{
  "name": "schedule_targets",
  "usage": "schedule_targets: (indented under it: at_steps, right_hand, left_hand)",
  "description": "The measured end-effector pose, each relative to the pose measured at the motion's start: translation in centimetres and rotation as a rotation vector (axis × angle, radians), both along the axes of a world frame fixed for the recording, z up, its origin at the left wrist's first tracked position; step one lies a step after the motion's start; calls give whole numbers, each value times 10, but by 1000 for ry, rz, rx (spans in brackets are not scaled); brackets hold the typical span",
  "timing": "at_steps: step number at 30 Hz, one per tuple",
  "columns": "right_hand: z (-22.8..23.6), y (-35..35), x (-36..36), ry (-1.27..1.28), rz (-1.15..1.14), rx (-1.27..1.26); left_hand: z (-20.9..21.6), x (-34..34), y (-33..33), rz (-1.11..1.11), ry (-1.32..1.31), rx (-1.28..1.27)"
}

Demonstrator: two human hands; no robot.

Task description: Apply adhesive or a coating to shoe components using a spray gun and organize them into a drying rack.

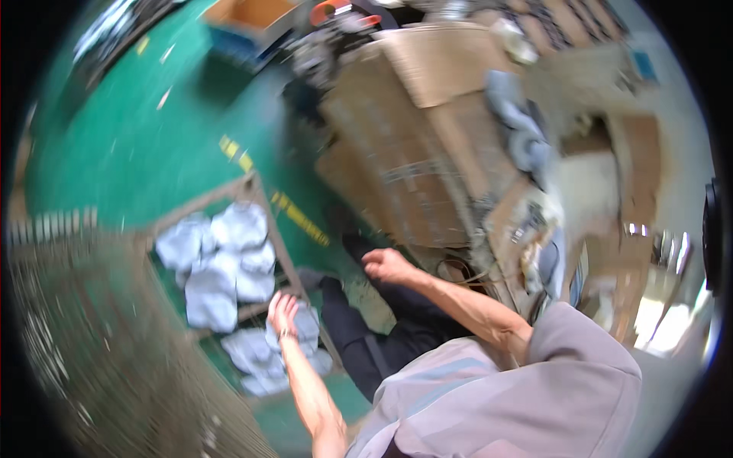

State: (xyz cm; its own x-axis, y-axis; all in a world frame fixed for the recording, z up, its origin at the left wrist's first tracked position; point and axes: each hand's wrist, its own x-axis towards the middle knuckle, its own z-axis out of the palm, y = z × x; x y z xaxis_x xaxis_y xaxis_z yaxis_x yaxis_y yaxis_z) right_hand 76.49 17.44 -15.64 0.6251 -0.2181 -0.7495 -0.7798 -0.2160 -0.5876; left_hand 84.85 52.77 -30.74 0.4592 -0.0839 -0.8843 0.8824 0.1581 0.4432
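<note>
Pale marks are showing on the carton [397, 160], but they are smearing too much for you to read; dark lines are running over the cardboard at the upper right, where you cannot tell print from shadow. Your left hand [282, 311] is standing fairly open, its fingers extending and lying near one another, over the side rail of the frame [286, 259], just beside the pale blue pieces [210, 294]; you cannot tell whether its fingertips are touching one. One band [287, 333] is circling your left wrist. Your right hand [388, 266] is hanging over your dark trousers [347, 328], near the carton, its fingers curling loosely inward; blur is hiding whether it is gripping anything. The pieces are lying in two groups inside the one frame, parted by a crossbar: the farther group is showing about five, overlapping, while the nearer is overlapping too closely to count. One orange and blue box [248, 49] is sitting on the green floor [114, 168] beyond the frame. Two yellow strips are marking the floor near the frame's far corner, and one blue-grey cloth [519, 126] is draping over the cardboard.
</note>
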Motion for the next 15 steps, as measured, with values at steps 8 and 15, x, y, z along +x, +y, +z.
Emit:
schedule_targets:
  at_steps: [8,15]
  right_hand:
    - [97,-136,-96,-189,-872,179]
    - [126,-353,-200,-466,-1672,134]
  left_hand:
    - [136,48,-152,-227,-222,-41]
    - [251,9,-461,-505,-263,-492]
